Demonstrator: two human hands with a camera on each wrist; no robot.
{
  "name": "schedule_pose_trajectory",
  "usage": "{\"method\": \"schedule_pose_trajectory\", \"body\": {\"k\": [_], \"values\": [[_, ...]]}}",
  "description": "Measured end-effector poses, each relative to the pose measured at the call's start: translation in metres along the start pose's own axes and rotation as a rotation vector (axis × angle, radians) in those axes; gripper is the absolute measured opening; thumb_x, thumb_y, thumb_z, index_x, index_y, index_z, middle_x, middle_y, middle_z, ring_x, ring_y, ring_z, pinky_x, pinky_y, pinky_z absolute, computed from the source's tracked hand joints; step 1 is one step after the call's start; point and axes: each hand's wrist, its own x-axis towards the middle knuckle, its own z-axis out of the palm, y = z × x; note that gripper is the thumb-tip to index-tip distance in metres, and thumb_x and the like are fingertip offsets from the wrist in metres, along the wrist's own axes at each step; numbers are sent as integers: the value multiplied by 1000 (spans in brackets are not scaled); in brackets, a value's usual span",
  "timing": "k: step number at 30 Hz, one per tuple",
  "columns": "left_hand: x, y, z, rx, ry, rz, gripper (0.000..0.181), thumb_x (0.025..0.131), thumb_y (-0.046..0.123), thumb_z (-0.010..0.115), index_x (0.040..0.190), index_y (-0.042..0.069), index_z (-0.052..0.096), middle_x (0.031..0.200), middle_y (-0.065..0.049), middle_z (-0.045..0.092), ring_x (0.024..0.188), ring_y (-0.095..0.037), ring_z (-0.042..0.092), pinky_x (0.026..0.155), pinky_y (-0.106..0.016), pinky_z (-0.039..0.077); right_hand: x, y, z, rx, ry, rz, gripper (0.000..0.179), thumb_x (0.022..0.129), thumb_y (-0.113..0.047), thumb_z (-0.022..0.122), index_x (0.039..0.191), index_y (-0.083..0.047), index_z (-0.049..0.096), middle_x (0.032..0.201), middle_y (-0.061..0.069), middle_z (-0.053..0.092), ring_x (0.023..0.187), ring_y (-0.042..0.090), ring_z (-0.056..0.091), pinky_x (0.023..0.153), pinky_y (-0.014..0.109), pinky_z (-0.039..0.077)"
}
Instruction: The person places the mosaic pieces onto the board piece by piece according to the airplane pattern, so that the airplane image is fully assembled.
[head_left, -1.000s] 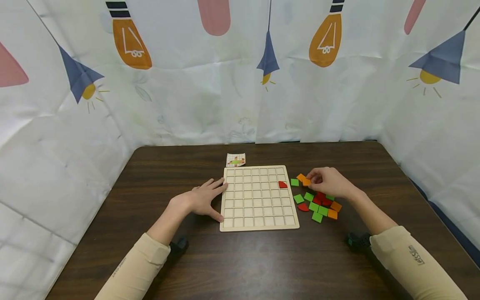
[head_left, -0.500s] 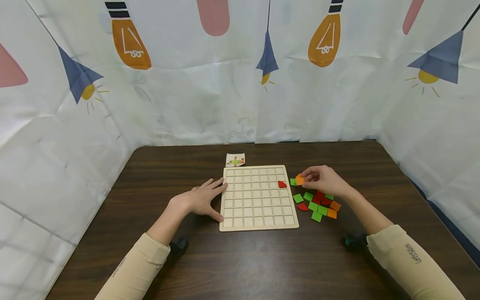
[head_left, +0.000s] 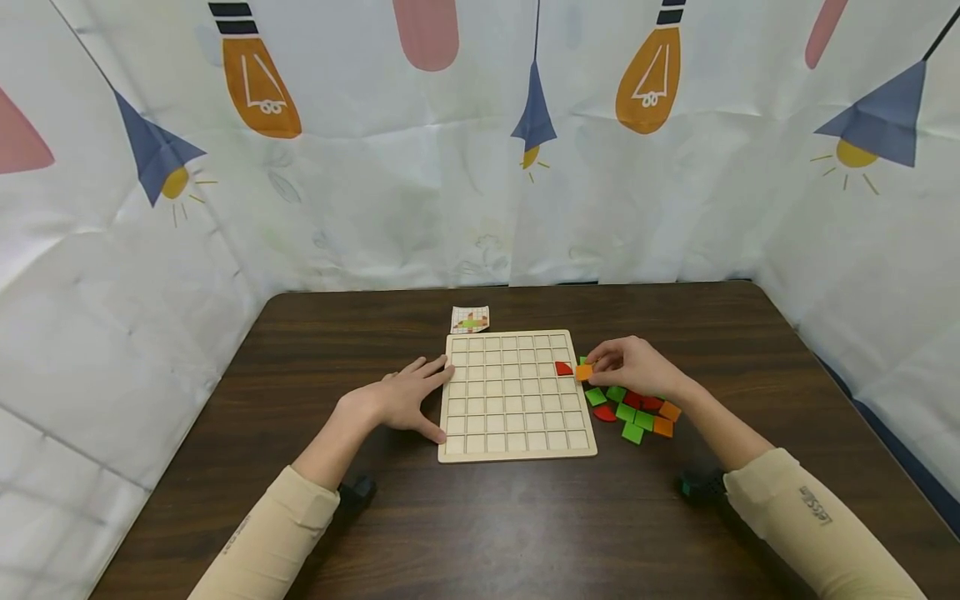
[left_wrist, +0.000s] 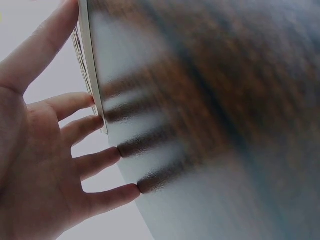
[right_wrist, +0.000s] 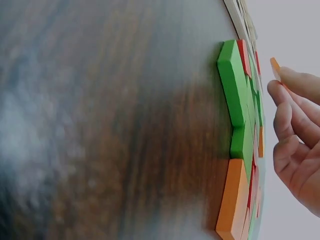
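Note:
A pale wooden grid board [head_left: 510, 408] lies on the table with one red rounded piece [head_left: 563, 368] near its right edge. My left hand [head_left: 405, 398] touches the board's left edge, fingers and thumb spread. In the left wrist view the fingertips of that left hand [left_wrist: 55, 150] reach the board's rim and the table. Thumb and fingers of my right hand [head_left: 637, 367] pinch an orange square tile [head_left: 583, 372] at the board's right edge. The right wrist view shows this orange tile [right_wrist: 274, 65] raised between the fingertips, above the loose pieces.
Loose green tiles [head_left: 626, 412], red rounded pieces [head_left: 604, 413] and orange tiles [head_left: 663, 427] lie right of the board. A small pattern card [head_left: 470, 319] sits behind its far left corner. A printed white curtain [head_left: 420, 192] surrounds the dark wooden table [head_left: 480, 525].
My right hand has taken an orange tile from the far end of the loose pieces and carried it left to the board's edge. The left hand has stayed in place.

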Motion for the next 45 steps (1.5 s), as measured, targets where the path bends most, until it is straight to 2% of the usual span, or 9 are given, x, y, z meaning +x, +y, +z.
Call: {"method": "schedule_pose_trajectory", "body": {"k": [7, 17, 23, 33, 40, 45], "values": [[1, -3, 0, 4, 6, 0, 113, 82, 57, 83, 166, 15, 21, 172, -9, 7, 156, -39, 4, 113, -74, 17, 6, -7, 4, -26, -49, -17, 30, 94, -19, 78, 118, -4, 72, 95, -1, 73, 88, 18, 68, 77, 39, 56], [1, -3, 0, 9, 0, 0, 113, 82, 57, 83, 166, 15, 21, 172, -9, 6, 156, -40, 4, 113, -74, 17, 10, -13, 12, -8, -77, -45, 30, 92, -17, 80, 117, -3, 72, 93, -2, 72, 85, 17, 68, 75, 33, 57], [1, -2, 0, 4, -4, 6, 112, 82, 56, 83, 166, 14, 21, 172, -9, 7, 155, -40, 4, 113, -74, 17, 11, -14, 16, -6, -82, -49, 30, 91, -15, 80, 114, 1, 70, 89, 0, 69, 80, 18, 66, 69, 30, 54], [2, -2, 0, 12, -8, 7, 113, 82, 56, 83, 166, 14, 21, 172, -10, 6, 155, -40, 4, 113, -74, 17, 16, -15, 22, -80, -90, -64, 26, 90, -14, 81, 112, -3, 70, 85, -3, 67, 76, 15, 66, 73, 32, 56], [3, -1, 0, 16, -12, 2, 113, 82, 56, 83, 166, 14, 21, 172, -9, 7, 155, -40, 4, 113, -73, 17, 14, -14, 21, -75, -100, -68, 28, 91, -15, 80, 115, -4, 70, 87, -3, 67, 80, 15, 66, 76, 33, 56], [4, -1, 1, 17, -11, 3, 113, 82, 56, 83, 166, 14, 21, 172, -10, 7, 155, -40, 4, 113, -74, 18, 10, -12, 14, -61, -85, -59, 28, 92, -14, 79, 117, -4, 70, 88, -2, 68, 78, 17, 65, 73, 33, 55]]}}
